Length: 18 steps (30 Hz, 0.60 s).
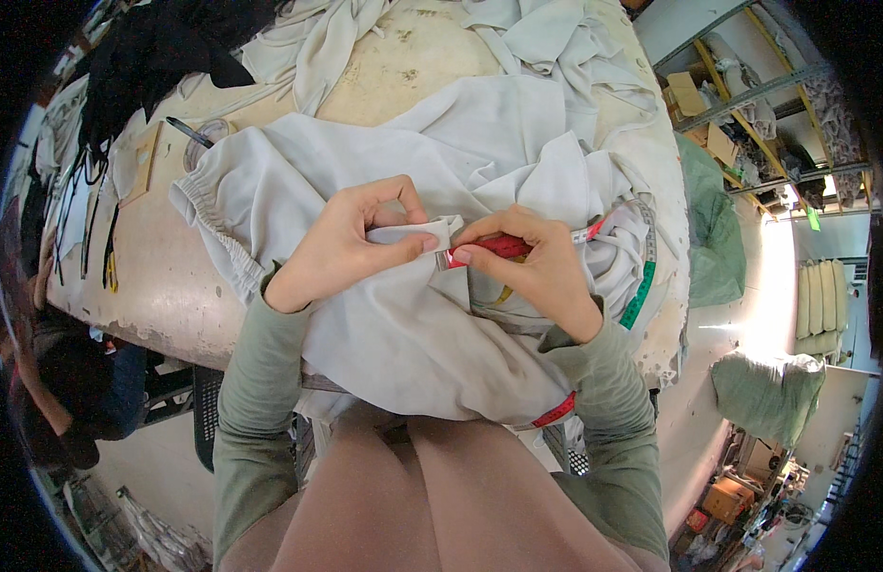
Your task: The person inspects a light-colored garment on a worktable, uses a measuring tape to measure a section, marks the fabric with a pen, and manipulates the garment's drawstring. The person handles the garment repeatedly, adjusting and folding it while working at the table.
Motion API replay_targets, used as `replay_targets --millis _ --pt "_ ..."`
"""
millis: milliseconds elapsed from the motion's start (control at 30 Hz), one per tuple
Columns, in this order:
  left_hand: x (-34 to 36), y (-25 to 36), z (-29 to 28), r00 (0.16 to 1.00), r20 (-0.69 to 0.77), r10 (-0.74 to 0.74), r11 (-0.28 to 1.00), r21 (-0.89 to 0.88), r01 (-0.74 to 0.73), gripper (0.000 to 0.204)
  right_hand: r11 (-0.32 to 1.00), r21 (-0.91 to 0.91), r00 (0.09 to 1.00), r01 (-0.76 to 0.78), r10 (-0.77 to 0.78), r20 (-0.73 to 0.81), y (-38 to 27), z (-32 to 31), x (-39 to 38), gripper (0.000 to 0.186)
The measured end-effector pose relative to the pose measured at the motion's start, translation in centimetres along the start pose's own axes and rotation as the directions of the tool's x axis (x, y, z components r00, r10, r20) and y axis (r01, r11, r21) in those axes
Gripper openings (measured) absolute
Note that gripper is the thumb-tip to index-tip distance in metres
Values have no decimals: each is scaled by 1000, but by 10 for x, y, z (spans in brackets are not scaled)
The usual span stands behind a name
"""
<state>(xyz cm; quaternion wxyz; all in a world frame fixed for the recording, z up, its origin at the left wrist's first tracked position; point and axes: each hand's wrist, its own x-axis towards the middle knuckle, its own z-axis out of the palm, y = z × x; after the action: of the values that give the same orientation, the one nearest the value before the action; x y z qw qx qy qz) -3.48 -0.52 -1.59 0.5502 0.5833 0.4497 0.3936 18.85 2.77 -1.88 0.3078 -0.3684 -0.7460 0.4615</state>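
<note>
An off-white garment (384, 324) lies across the table edge and hangs toward my lap, its gathered elastic edge (217, 224) at the left. My left hand (351, 238) pinches a folded edge of this garment between thumb and fingers. Just to the right, my right hand (537, 262) is closed on a tape measure (637, 296), with a bunched red stretch under its fingers. The tape's end meets the pinched fold between both thumbs. From the right hand the tape loops over the cloth, showing green and red sections; part of it is hidden by fabric.
More off-white cloth (546, 38) and black cloth (155, 67) lie on the worn table (165, 276). A dark pen (189, 132) leans in a round clear container at the left. Shelving (775, 95) and green sacks (770, 391) stand right. Another person (70, 391) is at far left.
</note>
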Motion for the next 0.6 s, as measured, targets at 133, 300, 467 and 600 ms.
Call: replay_targets --millis 133,300,467,600 --pt "-1 2 -1 999 30 -27 999 -37 29 21 1000 -1 1000 23 -23 -10 3 2 0 14" --pt "0 1 0 999 29 22 999 -26 -21 26 998 -27 999 51 -51 2 2 2 0 13" --pt "0 -1 0 999 14 35 999 10 -35 27 998 -39 998 52 -51 24 -2 1 0 14" --pt "0 0 0 1000 16 20 999 -32 -20 29 996 -60 997 69 -68 23 -3 1 0 14"
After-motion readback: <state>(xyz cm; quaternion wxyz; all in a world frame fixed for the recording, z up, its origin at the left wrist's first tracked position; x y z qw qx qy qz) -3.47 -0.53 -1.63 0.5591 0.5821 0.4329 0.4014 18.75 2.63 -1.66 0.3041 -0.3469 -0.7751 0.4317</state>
